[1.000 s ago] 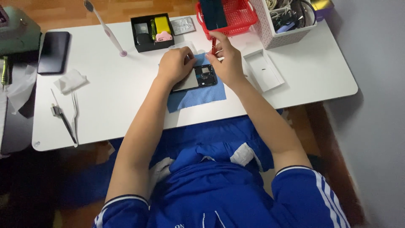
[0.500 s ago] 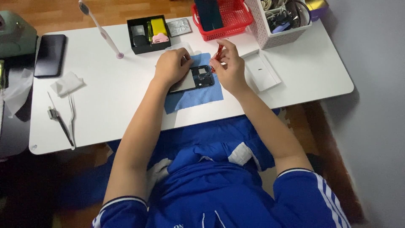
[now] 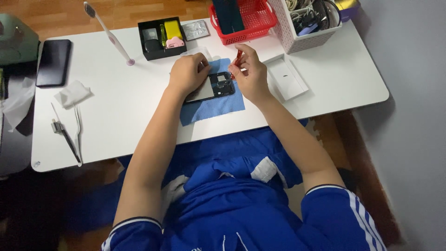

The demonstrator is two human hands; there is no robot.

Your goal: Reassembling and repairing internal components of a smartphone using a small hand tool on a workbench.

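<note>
While the left hand (image 3: 187, 73) was pressed flat on the opened phone (image 3: 211, 87), pinning it, a slim red tool (image 3: 238, 57) was pinched upright in the closed fingers of the right hand (image 3: 250, 72). Compared with half a second before, the tool had been drawn slightly nearer the phone's top edge, which suggested work there was being resumed. The phone was laid back-open on a blue cloth (image 3: 218, 106) on the white surface (image 3: 130, 121), its dark inner frame and components exposed. Beyond were seen a white tray (image 3: 287, 76) and a red basket (image 3: 251, 21)
</note>
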